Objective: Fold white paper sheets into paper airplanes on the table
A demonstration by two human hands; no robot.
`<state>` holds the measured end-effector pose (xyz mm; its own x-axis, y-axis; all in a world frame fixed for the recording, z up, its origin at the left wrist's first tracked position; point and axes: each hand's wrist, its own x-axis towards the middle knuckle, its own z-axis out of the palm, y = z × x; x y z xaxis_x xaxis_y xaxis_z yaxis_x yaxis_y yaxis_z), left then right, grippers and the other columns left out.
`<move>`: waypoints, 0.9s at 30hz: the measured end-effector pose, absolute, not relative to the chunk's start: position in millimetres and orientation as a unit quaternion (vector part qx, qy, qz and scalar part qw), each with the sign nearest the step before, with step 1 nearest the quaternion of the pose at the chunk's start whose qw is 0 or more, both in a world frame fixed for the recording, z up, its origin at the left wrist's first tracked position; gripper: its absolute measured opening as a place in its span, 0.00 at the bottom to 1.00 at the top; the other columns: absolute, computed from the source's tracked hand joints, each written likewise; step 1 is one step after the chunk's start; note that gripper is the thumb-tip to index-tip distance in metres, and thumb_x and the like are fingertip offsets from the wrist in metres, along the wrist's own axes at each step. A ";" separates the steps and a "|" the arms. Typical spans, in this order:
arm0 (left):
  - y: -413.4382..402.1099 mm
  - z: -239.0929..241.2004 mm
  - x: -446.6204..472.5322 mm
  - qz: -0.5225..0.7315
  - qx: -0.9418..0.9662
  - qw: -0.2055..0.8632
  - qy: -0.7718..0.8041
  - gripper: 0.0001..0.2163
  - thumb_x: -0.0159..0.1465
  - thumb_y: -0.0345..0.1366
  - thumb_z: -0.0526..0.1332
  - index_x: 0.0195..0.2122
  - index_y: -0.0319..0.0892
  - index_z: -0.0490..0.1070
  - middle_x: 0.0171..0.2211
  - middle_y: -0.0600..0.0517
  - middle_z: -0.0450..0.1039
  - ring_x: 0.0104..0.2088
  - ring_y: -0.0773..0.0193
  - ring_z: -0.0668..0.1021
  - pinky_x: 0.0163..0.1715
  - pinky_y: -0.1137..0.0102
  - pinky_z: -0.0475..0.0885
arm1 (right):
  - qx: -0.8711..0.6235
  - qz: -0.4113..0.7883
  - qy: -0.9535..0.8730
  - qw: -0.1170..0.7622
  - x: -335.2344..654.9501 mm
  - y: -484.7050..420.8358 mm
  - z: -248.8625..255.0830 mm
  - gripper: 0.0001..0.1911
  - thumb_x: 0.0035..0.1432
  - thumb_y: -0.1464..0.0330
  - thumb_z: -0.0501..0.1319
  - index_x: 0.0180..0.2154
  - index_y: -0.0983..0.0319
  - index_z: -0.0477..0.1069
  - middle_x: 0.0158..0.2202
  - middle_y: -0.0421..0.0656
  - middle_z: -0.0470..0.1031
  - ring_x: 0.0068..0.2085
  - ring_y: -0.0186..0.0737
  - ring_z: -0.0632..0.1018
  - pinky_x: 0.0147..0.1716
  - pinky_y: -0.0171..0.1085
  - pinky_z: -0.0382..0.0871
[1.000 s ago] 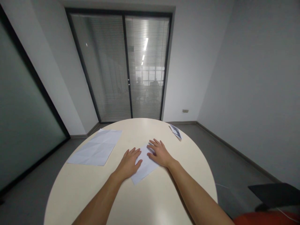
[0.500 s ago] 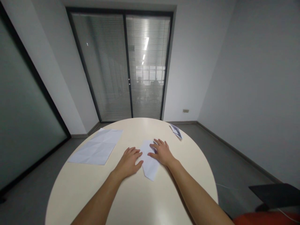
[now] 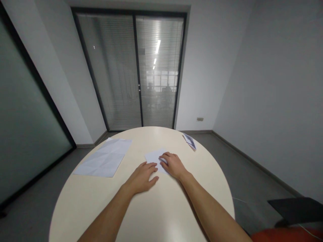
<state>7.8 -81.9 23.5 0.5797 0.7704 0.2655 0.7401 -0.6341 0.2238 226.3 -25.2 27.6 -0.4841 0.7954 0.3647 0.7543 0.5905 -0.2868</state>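
A small white sheet of folded paper (image 3: 153,156) lies on the table before me, partly covered by my hands. My left hand (image 3: 143,178) rests at its lower left, fingers stretched out and thumb apart, with the fingertips touching the paper's edge. Over the right side of the paper, my right hand (image 3: 174,165) has its fingers bent and the thumb brought near them, with a shaded bit of paper between. The exact hold there is partly hidden by the fingers.
A large creased white sheet (image 3: 106,158) lies at the left of the round table (image 3: 141,218). Near the far right rim is a folded printed paper (image 3: 189,141). A dark flat object (image 3: 297,208) and something red (image 3: 282,235) stand at the lower right.
The folded paper has turned, and its pointed end near me no longer shows. My right hand's fingers have curled in. My left hand has shifted slightly right and nearer.
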 end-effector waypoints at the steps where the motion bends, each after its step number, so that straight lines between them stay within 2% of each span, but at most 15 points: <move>1: -80.7 22.0 7.1 0.167 0.883 0.035 0.437 0.17 0.70 0.42 0.55 0.57 0.44 0.71 0.62 0.45 0.70 0.62 0.54 0.70 0.65 0.54 0.59 | -0.438 0.044 -0.863 0.248 225.8 -25.1 27.1 0.15 0.66 0.67 0.59 0.53 0.58 0.75 0.52 0.47 0.77 0.53 0.45 0.76 0.56 0.44 0.64; 5: -76.0 19.7 3.5 0.171 0.861 0.001 0.480 0.19 0.72 0.41 0.52 0.61 0.43 0.69 0.62 0.43 0.69 0.62 0.52 0.70 0.62 0.52 0.62 | -0.392 0.058 -0.877 0.272 223.2 -24.6 23.6 0.16 0.65 0.65 0.59 0.52 0.60 0.76 0.52 0.48 0.78 0.54 0.46 0.76 0.57 0.44 0.64; 10: -77.8 28.2 4.2 0.187 0.866 0.016 0.463 0.15 0.70 0.40 0.55 0.54 0.45 0.75 0.49 0.45 0.77 0.51 0.54 0.75 0.54 0.57 0.69 | -0.386 0.090 -0.886 0.242 223.9 -22.1 14.4 0.17 0.67 0.62 0.58 0.53 0.60 0.76 0.53 0.48 0.78 0.55 0.47 0.76 0.58 0.46 0.64; 12: -80.1 32.9 5.6 0.191 0.876 0.037 0.441 0.14 0.70 0.39 0.56 0.53 0.46 0.76 0.47 0.47 0.78 0.49 0.55 0.76 0.53 0.59 0.70 | -0.390 0.103 -0.883 0.238 225.5 -20.9 11.4 0.19 0.68 0.62 0.57 0.56 0.61 0.74 0.56 0.49 0.76 0.56 0.47 0.75 0.59 0.47 0.64; 18: -82.5 31.5 2.8 0.194 0.890 0.097 0.400 0.19 0.67 0.36 0.58 0.59 0.48 0.71 0.57 0.51 0.75 0.62 0.54 0.70 0.63 0.57 0.64 | -0.414 0.112 -0.880 0.206 229.2 -15.4 6.7 0.23 0.68 0.63 0.54 0.61 0.59 0.69 0.65 0.50 0.67 0.67 0.52 0.64 0.64 0.56 0.57; 21: -80.9 24.4 0.4 0.186 0.887 0.105 0.409 0.19 0.67 0.38 0.58 0.60 0.46 0.70 0.61 0.50 0.71 0.64 0.56 0.69 0.65 0.58 0.64 | -0.393 0.093 -0.888 0.220 229.9 -12.2 4.2 0.21 0.69 0.65 0.54 0.59 0.59 0.72 0.63 0.50 0.70 0.65 0.49 0.67 0.65 0.53 0.57; 27: -77.4 18.6 -1.1 0.205 0.875 0.104 0.426 0.16 0.70 0.36 0.54 0.57 0.45 0.72 0.62 0.50 0.71 0.63 0.61 0.71 0.65 0.62 0.64 | -0.403 0.092 -0.877 0.243 229.3 -14.1 5.3 0.19 0.68 0.63 0.55 0.56 0.59 0.75 0.59 0.50 0.74 0.62 0.47 0.71 0.63 0.48 0.61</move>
